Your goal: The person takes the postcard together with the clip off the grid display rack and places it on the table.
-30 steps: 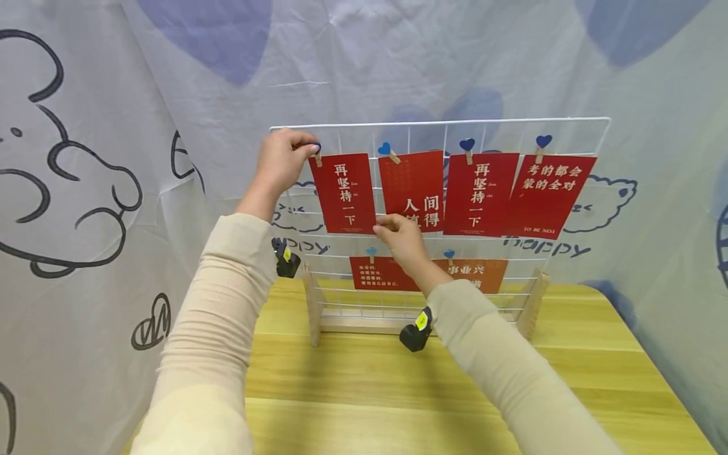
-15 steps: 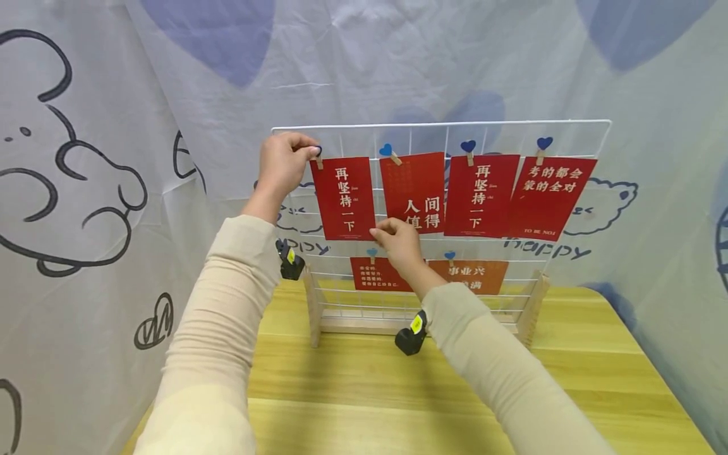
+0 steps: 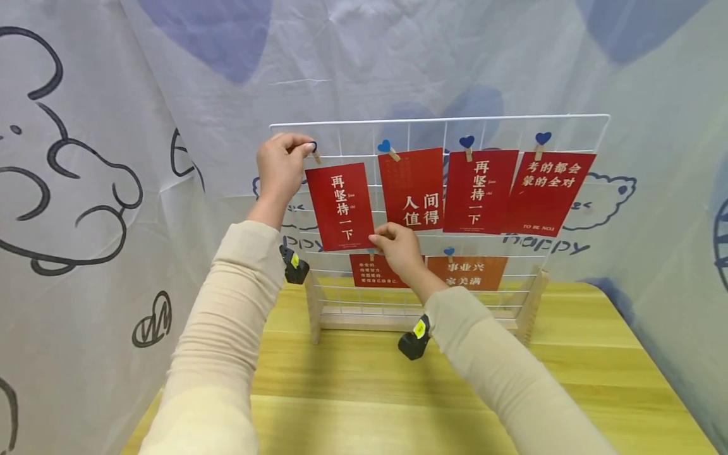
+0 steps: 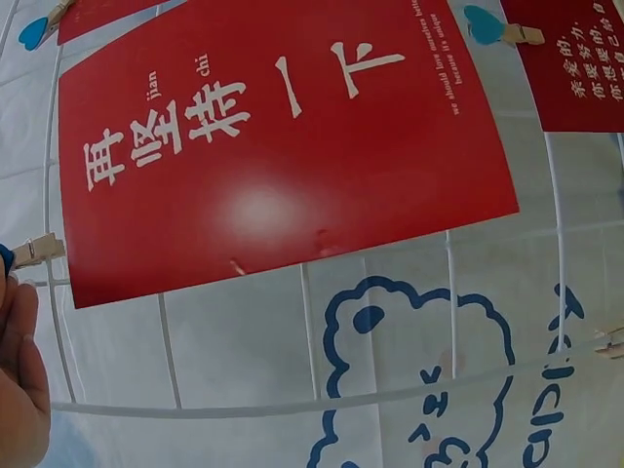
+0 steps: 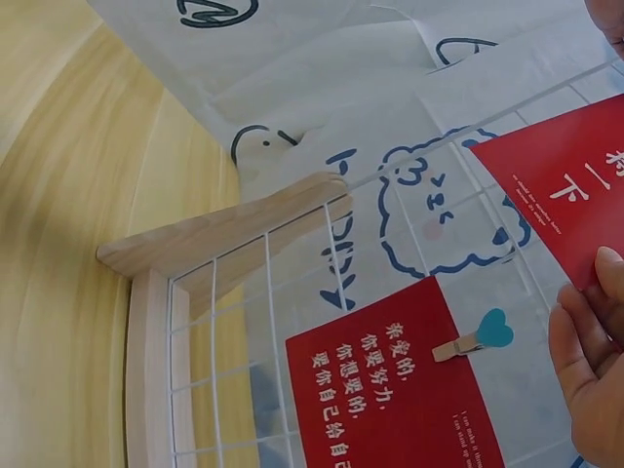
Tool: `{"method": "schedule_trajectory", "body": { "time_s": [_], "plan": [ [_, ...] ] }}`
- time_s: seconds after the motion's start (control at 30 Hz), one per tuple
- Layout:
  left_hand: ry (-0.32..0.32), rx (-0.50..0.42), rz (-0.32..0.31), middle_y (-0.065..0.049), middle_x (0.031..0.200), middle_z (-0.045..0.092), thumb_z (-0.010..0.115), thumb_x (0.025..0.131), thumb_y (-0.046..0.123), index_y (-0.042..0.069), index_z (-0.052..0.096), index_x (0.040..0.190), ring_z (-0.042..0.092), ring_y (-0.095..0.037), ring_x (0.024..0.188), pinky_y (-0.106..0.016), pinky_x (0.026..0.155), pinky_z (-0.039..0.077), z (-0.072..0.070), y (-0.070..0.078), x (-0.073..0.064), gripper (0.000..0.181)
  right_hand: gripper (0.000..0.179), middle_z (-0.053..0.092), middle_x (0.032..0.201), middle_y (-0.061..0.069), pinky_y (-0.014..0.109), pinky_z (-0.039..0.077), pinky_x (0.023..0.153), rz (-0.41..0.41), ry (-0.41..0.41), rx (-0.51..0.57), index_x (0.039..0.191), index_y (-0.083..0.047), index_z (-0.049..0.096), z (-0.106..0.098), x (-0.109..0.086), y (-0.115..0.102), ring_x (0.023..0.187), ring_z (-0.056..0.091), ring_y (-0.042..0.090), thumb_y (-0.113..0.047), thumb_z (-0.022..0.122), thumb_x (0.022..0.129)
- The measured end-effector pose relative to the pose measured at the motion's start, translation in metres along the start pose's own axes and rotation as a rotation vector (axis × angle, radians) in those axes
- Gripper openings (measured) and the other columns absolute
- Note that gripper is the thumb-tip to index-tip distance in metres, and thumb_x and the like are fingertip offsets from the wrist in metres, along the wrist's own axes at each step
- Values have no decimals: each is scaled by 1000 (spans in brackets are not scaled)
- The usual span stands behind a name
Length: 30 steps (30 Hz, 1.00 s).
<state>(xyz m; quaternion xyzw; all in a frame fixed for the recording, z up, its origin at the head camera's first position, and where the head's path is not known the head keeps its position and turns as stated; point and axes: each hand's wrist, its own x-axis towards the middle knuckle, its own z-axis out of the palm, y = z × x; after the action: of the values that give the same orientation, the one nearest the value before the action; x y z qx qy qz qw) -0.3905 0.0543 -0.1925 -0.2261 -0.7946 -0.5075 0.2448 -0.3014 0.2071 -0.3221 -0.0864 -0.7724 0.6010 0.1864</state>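
Red card point(image 3: 339, 207), corner btwn R fingers point(image 5: 573, 341)

The card point(image 3: 340, 210) at nine o'clock on the white rack point(image 3: 438, 120) was glossy red with white lettering; an orange card point(image 3: 471, 273) showed at five. The clip point(image 3: 316, 157) at ten had a dark blue heart. Cream sleeves point(image 3: 218, 328), yellow wood-grained table point(image 3: 364, 392) and pale curtain point(image 3: 364, 57) with blue hearts added softer tones.
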Motion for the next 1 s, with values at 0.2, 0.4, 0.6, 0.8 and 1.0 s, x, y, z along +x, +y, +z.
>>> {"method": "schedule_trajectory", "body": {
  "time_s": [0.2,0.4,0.6,0.8,1.0],
  "plan": [
    [12,-58,4,-4,85,55,58,82,14,2,66,90,49,-10,73,-18,62,38,4,0,-2,17,12,57,78,8,36,48,69,-7,2,-9,86,-2,60,0,-4,4,73,55,24,-13,57,83],
    [36,-115,-11,-5,86,55,58,82,13,1,66,91,50,-11,76,-18,65,40,4,-1,-2,17,12,57,79,10,37,48,70,-7,-5,3,87,-1,60,-2,-8,7,77,56,28,-12,57,83],
    [68,-128,-15,-5,86,56,59,81,13,2,67,92,50,-12,76,-17,65,40,2,0,-1,17,12,57,80,9,39,47,71,8,-21,-33,86,-4,60,-2,-12,11,77,55,29,-15,57,83],
    [92,-180,-29,-4,83,57,60,80,10,0,66,90,49,-9,73,-17,64,39,0,0,-2,15,11,56,75,8,40,47,69,3,-18,-17,84,-4,60,-3,-16,13,76,55,32,-15,57,83],
    [68,-194,-48,-2,81,55,60,81,9,-2,66,91,52,-11,74,-16,62,39,-2,-3,-8,16,10,56,76,8,41,47,69,4,-7,-2,85,-3,60,-5,-20,17,75,55,31,-13,57,83]
  ]
}}
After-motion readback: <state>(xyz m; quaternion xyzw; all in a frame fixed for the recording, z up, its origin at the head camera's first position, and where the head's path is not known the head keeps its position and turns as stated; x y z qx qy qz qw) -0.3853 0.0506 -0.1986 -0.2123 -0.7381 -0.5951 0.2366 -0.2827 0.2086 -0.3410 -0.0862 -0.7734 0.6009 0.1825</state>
